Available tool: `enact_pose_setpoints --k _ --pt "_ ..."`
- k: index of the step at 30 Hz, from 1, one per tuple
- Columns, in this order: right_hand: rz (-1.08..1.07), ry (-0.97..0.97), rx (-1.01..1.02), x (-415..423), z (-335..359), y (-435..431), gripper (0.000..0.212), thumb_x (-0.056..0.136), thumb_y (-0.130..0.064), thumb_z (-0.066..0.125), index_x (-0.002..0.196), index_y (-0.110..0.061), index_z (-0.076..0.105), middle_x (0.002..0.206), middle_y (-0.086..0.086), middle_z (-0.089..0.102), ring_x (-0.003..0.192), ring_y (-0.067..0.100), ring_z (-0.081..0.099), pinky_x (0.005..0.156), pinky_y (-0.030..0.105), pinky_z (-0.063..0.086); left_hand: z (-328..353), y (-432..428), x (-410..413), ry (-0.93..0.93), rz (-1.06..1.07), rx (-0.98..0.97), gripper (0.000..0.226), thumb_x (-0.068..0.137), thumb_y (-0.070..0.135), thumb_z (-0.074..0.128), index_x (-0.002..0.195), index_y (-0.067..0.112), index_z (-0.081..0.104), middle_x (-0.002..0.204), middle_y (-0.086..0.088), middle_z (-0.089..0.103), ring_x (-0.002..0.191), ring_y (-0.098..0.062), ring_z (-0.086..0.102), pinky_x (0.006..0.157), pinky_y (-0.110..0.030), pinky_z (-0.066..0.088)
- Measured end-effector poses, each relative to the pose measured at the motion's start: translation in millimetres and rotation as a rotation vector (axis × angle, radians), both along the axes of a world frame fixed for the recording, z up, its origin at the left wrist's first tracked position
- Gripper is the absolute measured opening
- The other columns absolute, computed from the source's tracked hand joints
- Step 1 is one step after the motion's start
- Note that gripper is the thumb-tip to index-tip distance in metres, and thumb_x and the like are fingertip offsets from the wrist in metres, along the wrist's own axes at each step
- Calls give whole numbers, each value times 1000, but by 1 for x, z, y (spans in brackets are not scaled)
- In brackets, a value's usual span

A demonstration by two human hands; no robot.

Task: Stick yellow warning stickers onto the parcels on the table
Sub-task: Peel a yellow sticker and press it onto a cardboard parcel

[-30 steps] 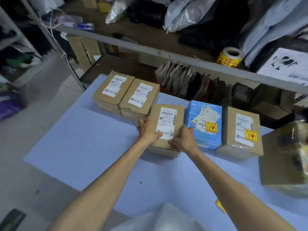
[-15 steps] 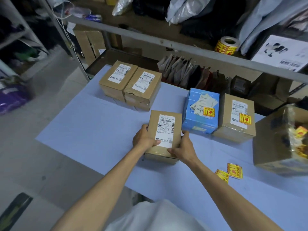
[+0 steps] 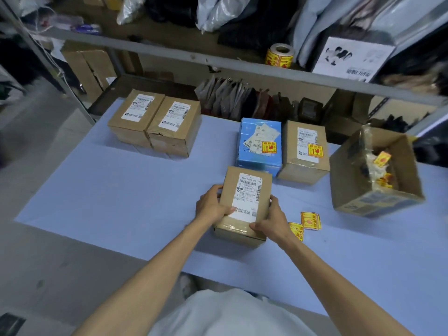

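A brown parcel point(image 3: 246, 197) sits flat on the blue table point(image 3: 121, 190) near its front edge, with its white shipping label facing up and no yellow sticker on it. The left hand point(image 3: 213, 207) grips the parcel's left side, fingers curled round the edge and the thumb lying on top at the label's lower corner. The right hand point(image 3: 271, 219) grips the near right corner the same way, fingers wrapped down the right side and the thumb on the top face.

Just to the right of this parcel, two loose stickers point(image 3: 310, 220) lie flat on the table, close to the right wrist. Just behind it stands a blue parcel point(image 3: 259, 161) that carries a yellow sticker point(image 3: 269, 147) over its label. Behind and to the right, touching the blue one, is a second stickered parcel point(image 3: 303, 166) of brown card. Farther right stands an open carton point(image 3: 346, 175), tilted, with more yellow stickers inside. Behind and well to the left of the held parcel, two unstickered parcels point(image 3: 155, 132) stand side by side, touching. Far behind it, a sticker roll point(image 3: 280, 55) stands on the shelf.
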State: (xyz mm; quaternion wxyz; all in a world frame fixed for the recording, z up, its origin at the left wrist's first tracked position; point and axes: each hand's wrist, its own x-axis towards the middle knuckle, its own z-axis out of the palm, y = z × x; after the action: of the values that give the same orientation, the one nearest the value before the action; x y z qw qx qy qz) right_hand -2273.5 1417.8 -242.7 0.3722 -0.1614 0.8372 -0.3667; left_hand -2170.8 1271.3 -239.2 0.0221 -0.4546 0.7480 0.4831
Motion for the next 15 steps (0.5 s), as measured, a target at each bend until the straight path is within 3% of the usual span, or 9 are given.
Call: enact_pose_setpoints --k 5,10,15 --pt "-88 -30 -20 -15 0 22 98 68 2 77 146 -20 22 130 0 49 116 20 51 95 44 51 2 18 -23 35 -90 47 82 76 20 79 145 31 34 133 1 58 116 -21 57 88 -28 42" --pt "-174 -54 -147 -18 -8 31 92 68 8 74 143 -22 32 130 -4 51 112 16 51 92 39 53 -1 19 -30 95 -61 177 84 83 11 72 149 32 25 141 -5 50 123 -24 51 95 -34 46" --pt "-224 -107 -248 -15 -20 37 98 63 -3 76 147 -31 35 139 -10 52 122 16 52 99 41 51 -7 19 -28 82 -54 187 83 85 12 70 150 32 22 139 -6 51 121 -25 53 91 -33 47"
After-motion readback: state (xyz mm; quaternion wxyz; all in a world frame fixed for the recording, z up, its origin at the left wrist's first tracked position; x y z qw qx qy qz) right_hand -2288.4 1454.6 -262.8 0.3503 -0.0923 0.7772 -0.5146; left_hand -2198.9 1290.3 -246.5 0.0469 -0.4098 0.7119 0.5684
